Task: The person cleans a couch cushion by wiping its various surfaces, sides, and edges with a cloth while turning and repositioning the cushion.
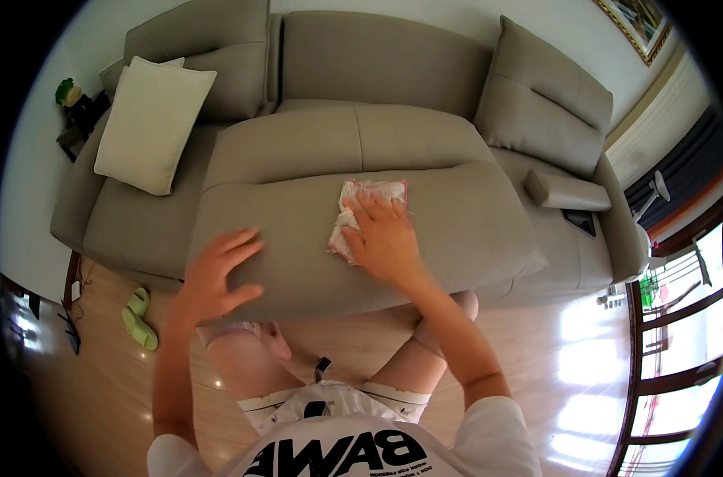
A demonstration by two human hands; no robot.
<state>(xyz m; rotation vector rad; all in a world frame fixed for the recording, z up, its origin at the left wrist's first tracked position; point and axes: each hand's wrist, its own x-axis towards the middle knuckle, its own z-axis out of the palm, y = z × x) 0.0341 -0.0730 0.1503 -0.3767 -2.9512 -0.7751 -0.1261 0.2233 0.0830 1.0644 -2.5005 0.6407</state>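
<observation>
Taupe sofa (385, 60) runs behind & both sides of lg. flat cushion (286, 207). Cream pillow (151, 127) propped L of cushion. L hand (222, 274) by cushion's front L edge, empty, fingers spread; contact unclear. R hand (384, 238) palm-down, fingers extended, not curled, on wht cloth (389, 188), pink-edged, lying approx. mid-cushion.

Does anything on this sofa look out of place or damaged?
One large cushion looks displaced: it lies flat across the seat, beneath the cloth, while the left back cushion and right back cushion stand upright. No clear damage shows.
</observation>
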